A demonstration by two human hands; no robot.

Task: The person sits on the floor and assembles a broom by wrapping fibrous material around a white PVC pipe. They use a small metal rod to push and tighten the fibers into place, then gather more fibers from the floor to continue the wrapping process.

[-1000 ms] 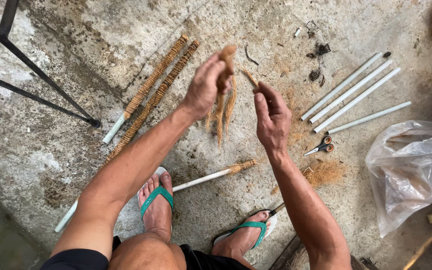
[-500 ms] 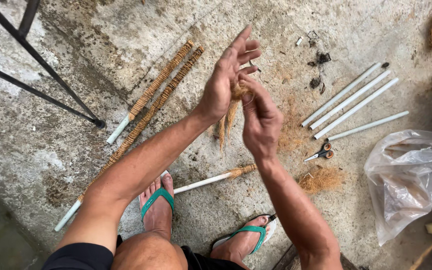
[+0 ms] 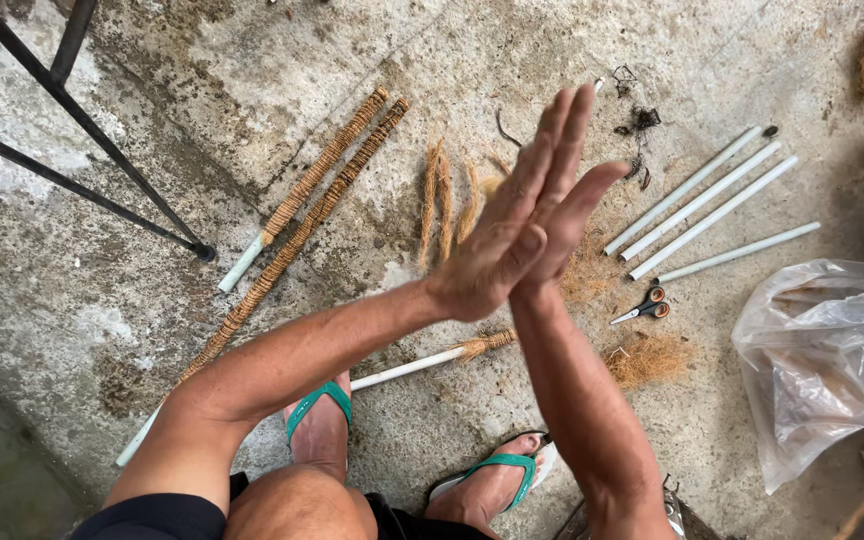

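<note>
I see both palms pressed flat together above the concrete floor (image 3: 152, 150), fingers straight and pointing up and away. My left hand (image 3: 497, 245) lies in front, my right hand (image 3: 567, 215) behind it with its thumb sticking out to the right. Neither hand is curled around anything; whether any fibre sits between the palms I cannot tell. Both forearms rise from the lower edge and cross toward each other at the wrists.

The twisted coir strands (image 3: 447, 205) lie on the floor just beyond my left hand, side by side. Below the hands lies a white pipe with a coir-wrapped tip (image 3: 432, 358), near my feet in green flip-flops (image 3: 320, 402). To the left, two long coir-wrapped pipes (image 3: 322, 190) lie diagonally, side by side.

At the right, four bare white pipes (image 3: 707, 205) lie roughly parallel. Small scissors (image 3: 642, 308) lie just below them, next to a tuft of loose coir (image 3: 647, 358). A crumpled clear plastic bag (image 3: 817, 360) sits at the far right; its contents are unclear. Black metal legs (image 3: 82, 190) cross the upper left.
</note>
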